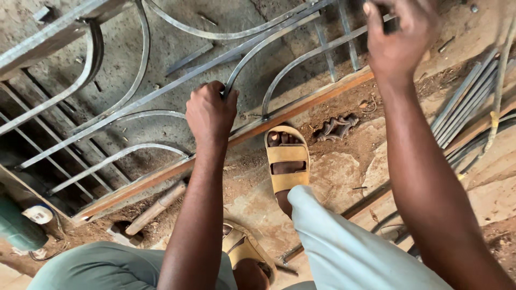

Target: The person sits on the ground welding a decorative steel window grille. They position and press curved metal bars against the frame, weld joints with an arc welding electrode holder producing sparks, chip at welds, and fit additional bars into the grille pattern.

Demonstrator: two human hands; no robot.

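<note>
Metalwork filled the upper half of the frame: a flat-lying grille frame (161, 91) of straight bars and curved strips, resting on dusty concrete and reddish dirt. The left hand (210, 113), near the centre of the frame, was clenched in a fist around the lower end of one curved strip (258, 45), which arched away toward the upper right; the fingertips were tucked under and out of sight. The right hand (398, 35), at the top right, was closed on something dark at the upper edge of the picture, but the thing was almost wholly covered by the fingers and cut off by the border, so what it was could not be told. The hand itself looked slightly blurred.

Below the grille, along its lower edge, ran a rust-orange bar (301, 104) slanting from lower left to upper right. A foot in a tan sandal (287, 158) stood just beside that bar, at the centre; a second sandal (244, 249) showed only partly at the bottom, hidden behind the left forearm. A small dark ornamental casting (336, 128) lay on the dirt right of the first sandal. A bundle of thin rods (465, 102) lay at the right edge, and a green object (16, 225) was cut off at the lower left.
</note>
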